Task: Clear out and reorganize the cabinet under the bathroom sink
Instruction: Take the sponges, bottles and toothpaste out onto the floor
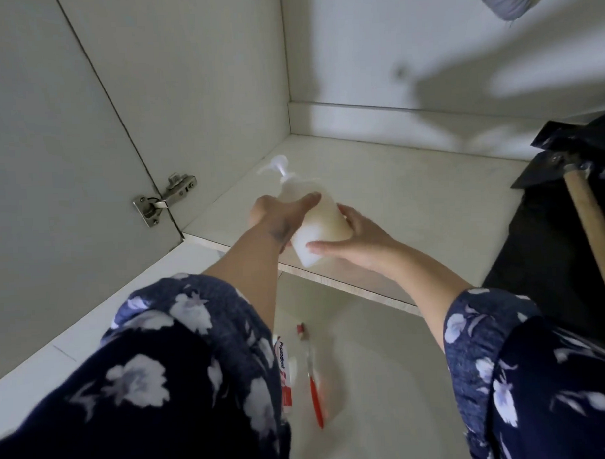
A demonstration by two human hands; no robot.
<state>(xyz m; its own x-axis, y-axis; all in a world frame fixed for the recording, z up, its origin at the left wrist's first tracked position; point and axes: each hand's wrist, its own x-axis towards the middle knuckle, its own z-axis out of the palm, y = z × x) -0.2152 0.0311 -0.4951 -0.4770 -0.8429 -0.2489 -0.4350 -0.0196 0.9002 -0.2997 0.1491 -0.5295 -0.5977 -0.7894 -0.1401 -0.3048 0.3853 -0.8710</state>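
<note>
Both hands are gripping a white pump bottle [312,218] tilted above the cabinet floor [413,205] front edge: left hand [280,216] wrapping its upper body, right hand [354,237] cupping the base.

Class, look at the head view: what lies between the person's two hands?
In the head view, a white pump bottle lies tilted between the left hand and right hand, both holding it.
</note>
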